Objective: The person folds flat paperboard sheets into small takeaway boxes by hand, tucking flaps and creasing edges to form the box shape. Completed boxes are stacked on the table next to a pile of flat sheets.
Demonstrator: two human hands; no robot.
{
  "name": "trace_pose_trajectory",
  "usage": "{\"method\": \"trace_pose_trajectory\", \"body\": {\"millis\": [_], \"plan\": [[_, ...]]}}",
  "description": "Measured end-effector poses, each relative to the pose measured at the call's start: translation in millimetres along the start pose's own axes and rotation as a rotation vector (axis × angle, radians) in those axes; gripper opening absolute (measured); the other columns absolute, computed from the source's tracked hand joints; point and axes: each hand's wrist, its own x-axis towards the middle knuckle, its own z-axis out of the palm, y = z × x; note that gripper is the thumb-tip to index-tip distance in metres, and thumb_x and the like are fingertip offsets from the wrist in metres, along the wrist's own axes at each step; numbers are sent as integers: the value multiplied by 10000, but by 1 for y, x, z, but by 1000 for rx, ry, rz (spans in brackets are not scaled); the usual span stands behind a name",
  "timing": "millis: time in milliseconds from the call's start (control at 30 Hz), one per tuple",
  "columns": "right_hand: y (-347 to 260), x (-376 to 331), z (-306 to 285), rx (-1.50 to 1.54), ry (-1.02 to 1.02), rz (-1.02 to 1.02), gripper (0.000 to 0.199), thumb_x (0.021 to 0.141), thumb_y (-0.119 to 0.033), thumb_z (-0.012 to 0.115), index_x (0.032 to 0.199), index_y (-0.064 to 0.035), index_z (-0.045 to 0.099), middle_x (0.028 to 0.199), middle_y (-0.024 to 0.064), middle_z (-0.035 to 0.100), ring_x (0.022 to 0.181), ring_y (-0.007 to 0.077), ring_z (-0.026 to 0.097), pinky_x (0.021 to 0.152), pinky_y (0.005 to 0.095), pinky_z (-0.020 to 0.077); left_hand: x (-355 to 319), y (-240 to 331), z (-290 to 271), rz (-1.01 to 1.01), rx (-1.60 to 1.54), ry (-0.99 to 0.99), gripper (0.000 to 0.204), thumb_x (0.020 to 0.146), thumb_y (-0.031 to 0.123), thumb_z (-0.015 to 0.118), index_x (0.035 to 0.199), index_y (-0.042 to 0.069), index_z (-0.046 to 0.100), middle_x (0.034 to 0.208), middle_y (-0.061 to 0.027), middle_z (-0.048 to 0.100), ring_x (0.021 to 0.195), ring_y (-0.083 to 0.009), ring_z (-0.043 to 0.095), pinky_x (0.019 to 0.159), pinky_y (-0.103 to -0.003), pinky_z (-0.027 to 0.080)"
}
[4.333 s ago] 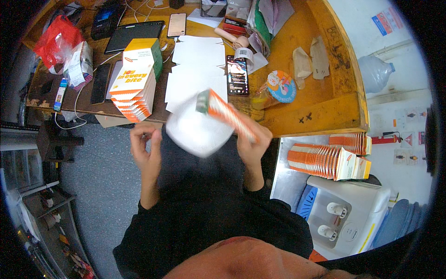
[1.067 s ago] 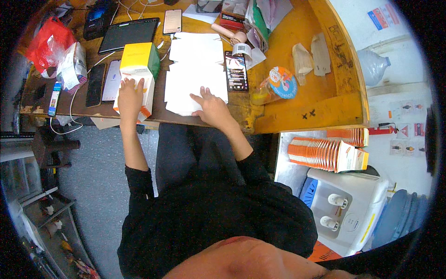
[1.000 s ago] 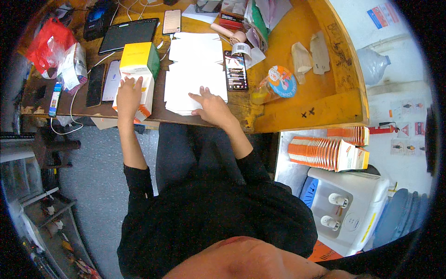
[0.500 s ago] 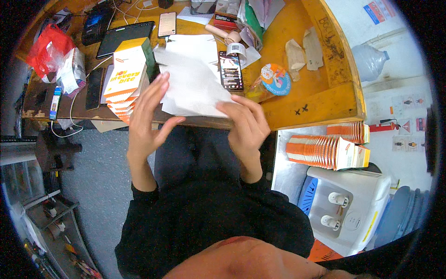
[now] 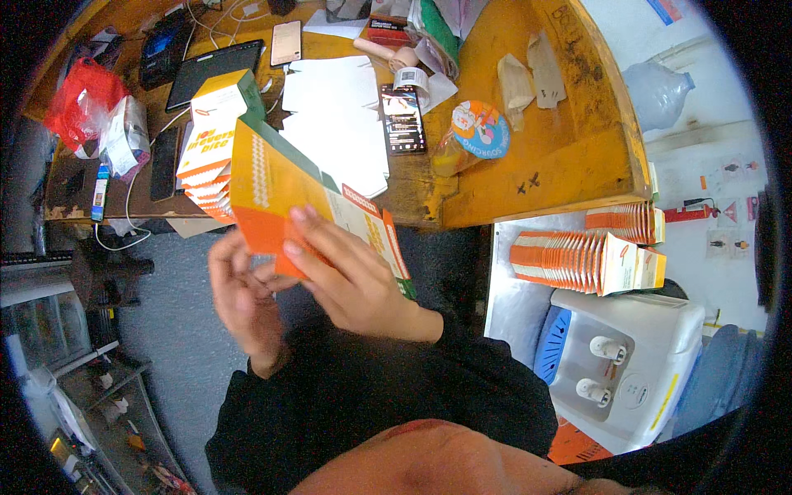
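Where blank white showed earlier, right hand now grips orange-yellow card.

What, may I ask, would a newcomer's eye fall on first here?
Probably the orange-and-yellow cardboard piece in the right hand, by the worn wooden desk. Next, the red plastic bag on the desk's left and the row of orange-and-white cartons at the picture's right.

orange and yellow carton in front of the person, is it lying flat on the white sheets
No, the right hand holds the carton up at a tilt near the desk's front edge.
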Motion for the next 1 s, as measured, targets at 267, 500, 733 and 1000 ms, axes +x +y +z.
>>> {"method": "trace_pose_trajectory", "body": {"millis": [267, 500, 733, 1000], "plan": [[-7, 1, 0, -154, -127, -26, 402, 848, -54, 578, 1248, -13, 600, 1232, 155, 652, 1073, 292, 672, 870, 364, 561, 23, 30, -37, -186, 374, 80, 334, 940, 193, 624, 1191, 0, 517, 1093, -101, 633, 958, -141, 638, 775, -245, 522], [-10, 6, -5, 163, 138, 111, 291, 817, 64, 667, 1100, 7, 638, 1116, 195, 694, 953, 283, 718, 819, 355, 582, 9, 18, -27, 322, 495, 213, 211, 757, -149, 729, 839, -5, 598, 857, -136, 693, 802, -176, 673, 731, -290, 550], [-26, 11, -14, 109, 314, 133, 255, 713, 2, 765, 959, -50, 730, 944, 93, 688, 767, 224, 679, 647, 291, 552, -3, -8, -7, 770, 820, 179, 212, 676, -156, 788, 768, -18, 656, 768, -214, 713, 709, -244, 717, 684, -325, 563], [-11, 3, -6, 111, 352, 129, 322, 636, 46, 799, 944, -32, 752, 811, 53, 621, 661, 176, 584, 573, 264, 455, -7, -19, -2, 589, 678, 46, 108, 747, -130, 687, 763, -24, 699, 738, -163, 717, 672, -220, 703, 676, -287, 540]]}}
